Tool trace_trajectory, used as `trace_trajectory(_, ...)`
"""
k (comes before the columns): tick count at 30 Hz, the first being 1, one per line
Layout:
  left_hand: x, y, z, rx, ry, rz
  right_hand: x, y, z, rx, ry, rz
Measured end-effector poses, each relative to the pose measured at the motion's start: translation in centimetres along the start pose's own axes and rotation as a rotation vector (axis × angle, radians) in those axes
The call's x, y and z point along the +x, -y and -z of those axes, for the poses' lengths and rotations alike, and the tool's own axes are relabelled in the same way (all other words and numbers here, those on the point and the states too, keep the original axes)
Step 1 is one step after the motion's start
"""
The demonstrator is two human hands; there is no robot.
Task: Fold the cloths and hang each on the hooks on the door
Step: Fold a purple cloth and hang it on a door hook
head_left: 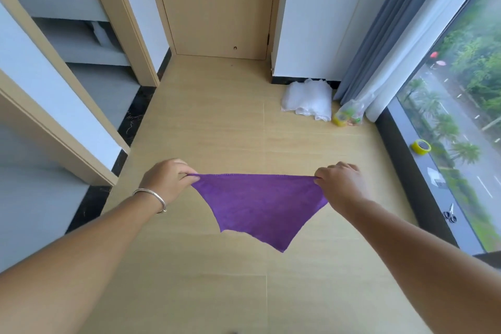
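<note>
Forearms nearest the lens, bangle (151, 196) on left wrist. Left hand (165, 180) pinches one top corner of the purple cloth (260, 203); right hand (340, 184) pinches the other, fingers of both curled tight on the hem. Cloth held in the air above the floor (217, 122), top edge taut and level, lower part hanging to a point. Door (219, 5) straight ahead, well apart; no hooks visible on the part in view.

Judgement: fold is starting. To do it well, keep the top edge taut, bring the two corners together squarely, and let the hanging edges line up before pinching the fold.

White cloth pile (307, 100) by the curtain (385, 35); tape roll (421, 146) and scissors (450, 215) on the sill. No legible writing or labels anywhere.
</note>
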State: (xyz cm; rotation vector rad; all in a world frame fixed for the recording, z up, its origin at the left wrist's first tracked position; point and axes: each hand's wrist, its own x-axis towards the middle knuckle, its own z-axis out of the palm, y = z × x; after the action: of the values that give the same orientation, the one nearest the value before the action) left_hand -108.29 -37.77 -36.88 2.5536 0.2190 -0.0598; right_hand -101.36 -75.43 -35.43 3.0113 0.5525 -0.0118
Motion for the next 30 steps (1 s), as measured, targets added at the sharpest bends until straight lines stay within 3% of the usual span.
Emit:
trace_trajectory(7, -6.0, 4.4, -8.1, 0.103, 0.208, 0.067, -7.4, 0.6, -10.6, 0.149, 0.130, 0.121)
trace_trajectory(12, -11.0, 7.9, -15.3, 0.147, 0.392, 0.127, -12.8, 1.8, -16.7, 0.193, 0.335, 0.138)
trace_trajectory(18, -16.4, 12.2, -24.4, 0.122, 0.538, 0.205, -17.7, 2.5, -25.3, 0.187, 0.413, 0.167)
trace_trajectory(24, -18.3, 17.0, -33.9, 0.110, 0.570, 0.235, -20.0, 2.4, -36.2, 0.196, 0.518, 0.179)
trace_trajectory(30, -15.0, 21.7, -42.6, 0.064, 0.487, 0.210, -18.5, 2.4, -47.5, 0.225, 0.560, 0.131)
